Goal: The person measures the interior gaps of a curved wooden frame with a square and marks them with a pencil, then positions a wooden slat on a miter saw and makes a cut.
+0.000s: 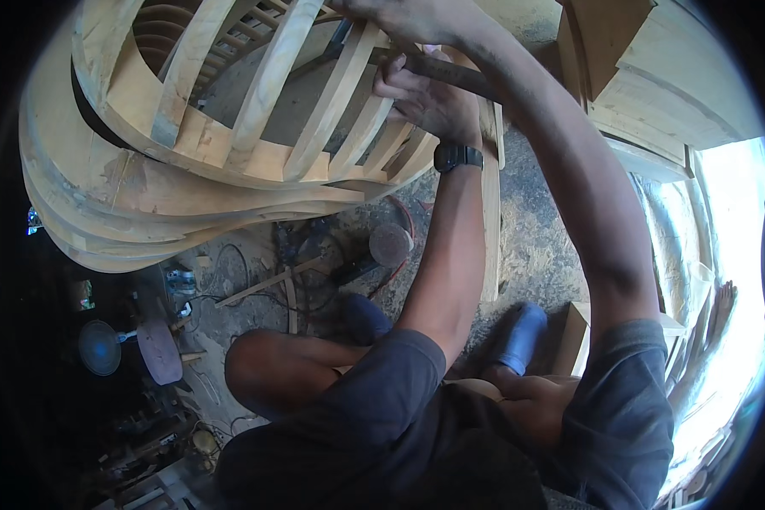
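A curved pale-wood frame with upright slats [320, 110] fills the upper left. My left hand [433, 102], with a black watch on its wrist, is raised beside the right-hand slats, its fingers curled at a dark straight bar [455, 75]. The bar slants down to the right and passes behind my right forearm; its kind is not clear. Above it, my right hand [408, 19] reaches across to the top of a slat at the upper edge of the view. Its fingers are mostly hidden or cut off.
Wooden cabinet-like pieces [671, 85] stand at the upper right. A long pale board [491, 229] lies right of my left forearm. Below the frame, a round-topped object [390, 246], cords and wood strips [268, 282] lie on the dusty floor. A pedestal fan [100, 347] stands at left.
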